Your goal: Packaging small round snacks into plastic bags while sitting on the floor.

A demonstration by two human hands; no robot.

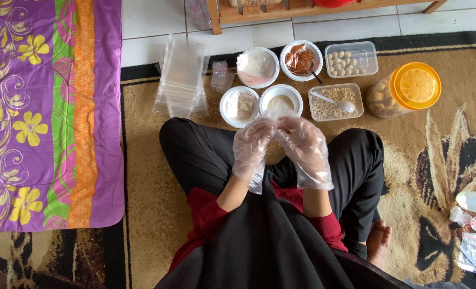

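A person is sitting cross-legged on a patterned brown carpet [157,214], both hands gloved in clear plastic. The left hand [251,147] and right hand [305,150] are meeting fingertip to fingertip, each grip pinching a small clear plastic pouch [276,115]. Just beyond the grip, four white bowls [281,99] are sitting filled. Left of the grip, unused clear bags [182,80] are waiting stacked; no finished packets are showing.
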